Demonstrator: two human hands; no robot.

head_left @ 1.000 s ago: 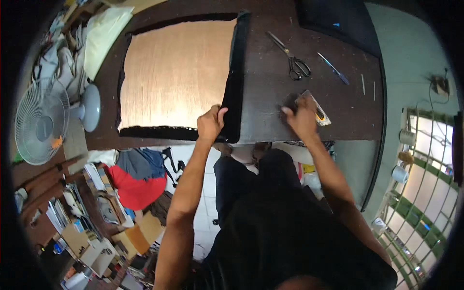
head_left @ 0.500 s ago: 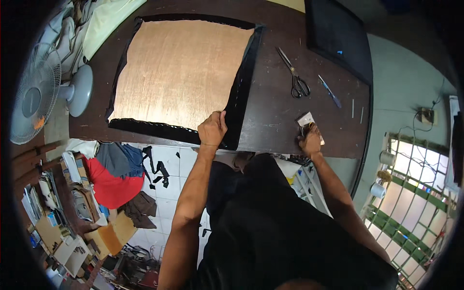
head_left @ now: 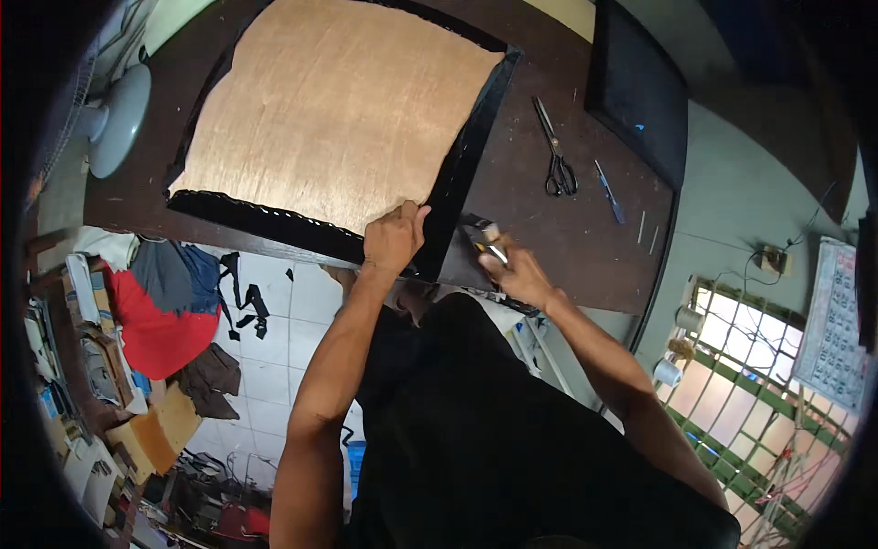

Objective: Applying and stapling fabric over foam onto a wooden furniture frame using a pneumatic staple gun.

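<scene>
Pressing down at the near edge of the dark tabletop (head_left: 567,229), the left hand (head_left: 393,240) rests on the black fabric border (head_left: 457,183) at the near right corner of a tan board (head_left: 338,110), its fingers curled closed and pinching the fabric at that corner. Just beside it, to the right, the right hand (head_left: 517,273) has its fingers wrapped around a small tool with a yellow and silver body (head_left: 483,234), whose tip sits close to the same black border; what kind of tool it is I cannot tell. The tan board lies flat, covering most of the left part of the tabletop, with black fabric showing along its edges. Farther back on the right lie black-handled scissors (head_left: 555,156) and a blue pen (head_left: 608,192), well apart from both hands. Beyond them a dark flat panel (head_left: 640,91) sits at the far edge.
</scene>
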